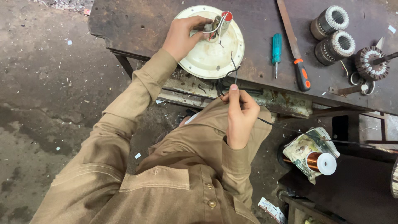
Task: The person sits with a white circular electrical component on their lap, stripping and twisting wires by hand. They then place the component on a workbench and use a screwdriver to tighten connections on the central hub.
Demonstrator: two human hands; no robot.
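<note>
Left hand (pixel 182 37) grips the small cylinder (pixel 222 21) at the centre of a cream round cover (pixel 209 62) on the desk (pixel 257 16) — right hand (pixel 238 116) pinches a black wire (pixel 234 68) just below.

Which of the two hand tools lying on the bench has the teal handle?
The small screwdriver, nearer the white round cover. The longer tool beside it has an orange-and-black handle.

The light is soft and even, like daylight, with no strong glare. Dark shadows sit under the table (pixel 124 25) and at the lower right. The picture is sharp, with edges bending a little.
</note>
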